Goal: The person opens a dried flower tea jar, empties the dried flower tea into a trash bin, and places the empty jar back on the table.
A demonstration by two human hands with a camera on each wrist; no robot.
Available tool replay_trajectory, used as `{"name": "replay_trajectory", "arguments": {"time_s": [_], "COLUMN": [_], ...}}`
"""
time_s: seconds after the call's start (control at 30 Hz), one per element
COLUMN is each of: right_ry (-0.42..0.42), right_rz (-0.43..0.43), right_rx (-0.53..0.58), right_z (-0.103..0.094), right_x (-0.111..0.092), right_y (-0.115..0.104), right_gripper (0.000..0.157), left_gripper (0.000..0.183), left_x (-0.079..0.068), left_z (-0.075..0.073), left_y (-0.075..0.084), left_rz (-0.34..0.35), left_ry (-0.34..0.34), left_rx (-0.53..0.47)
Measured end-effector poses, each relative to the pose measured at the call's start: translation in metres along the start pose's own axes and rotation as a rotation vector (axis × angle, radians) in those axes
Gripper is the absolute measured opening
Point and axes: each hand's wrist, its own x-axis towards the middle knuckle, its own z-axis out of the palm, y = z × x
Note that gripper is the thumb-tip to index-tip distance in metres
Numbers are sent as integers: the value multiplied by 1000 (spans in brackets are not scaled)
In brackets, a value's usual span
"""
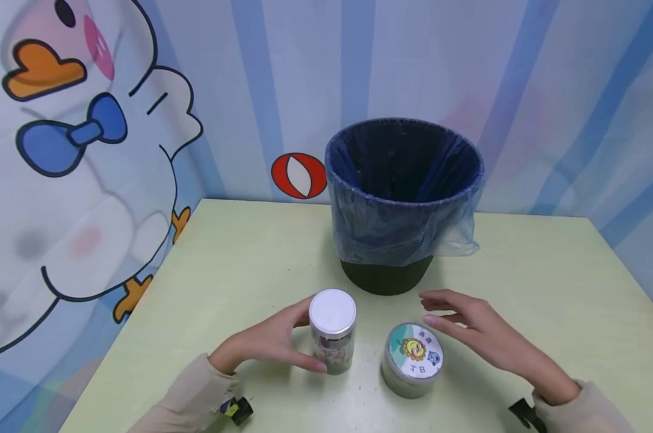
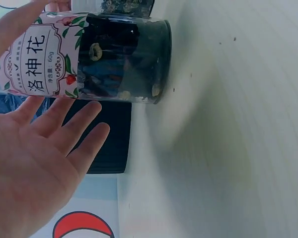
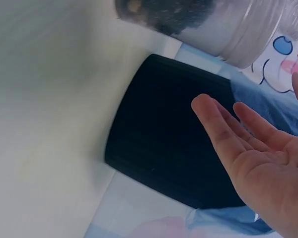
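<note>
A tall clear jar (image 1: 333, 346) with a white-topped lid stands on the table. Its pink floral label (image 2: 39, 59) bears Chinese characters, and dark dried pieces show inside. Beside it my left hand (image 1: 274, 340) spreads its thumb and fairly straight fingers around the jar's side, the thumb tip close at its front. To the right is a shorter jar (image 1: 411, 367), its lid printed with a sunflower face; dark contents (image 3: 174, 15) show through its wall. My right hand (image 1: 480, 331) hovers just right of this jar, fingers loosely extended, holding nothing.
Behind the jars stands a black bin (image 1: 388, 276) lined with a blue plastic bag (image 1: 391, 234), its mouth upward. The pale table (image 1: 250, 252) meets a cartoon-printed backdrop (image 1: 304, 72) at the back and sides. Small dark specks dot the tabletop.
</note>
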Motion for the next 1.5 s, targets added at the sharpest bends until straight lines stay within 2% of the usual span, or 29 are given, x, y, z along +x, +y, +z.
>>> {"name": "replay_trajectory", "arguments": {"time_s": [0.3,0.5,0.63,0.73,0.83,0.97,1.13,1.33,1.5], "right_ry": [-76,-138,-164,-180,-181,-177,-180,-137,-103], "right_rz": [-68,-97,-96,-61,-54,-96,-151,-224,-224], "right_rx": [30,57,47,0,-48,-69,-50,-29,-34], "right_z": [4,8,14,19,24,31,41,50,52], "right_x": [19,31,38,41,43,50,58,60,60], "right_y": [-23,-36,-48,-58,-68,-79,-87,-88,-92], "right_gripper": [44,44,50,58,66,72,70,69,69], "left_gripper": [84,83,79,76,75,74,73,74,72], "left_x": [4,7,9,10,12,15,17,17,18], "left_z": [0,1,3,4,5,3,2,2,2], "left_y": [1,-1,-1,0,0,-1,-1,2,3], "left_rz": [8,17,34,38,43,59,76,56,59], "left_ry": [-4,-7,7,11,5,-8,-28,-40,-46], "left_rx": [26,17,19,36,54,60,26,-2,-22]}}
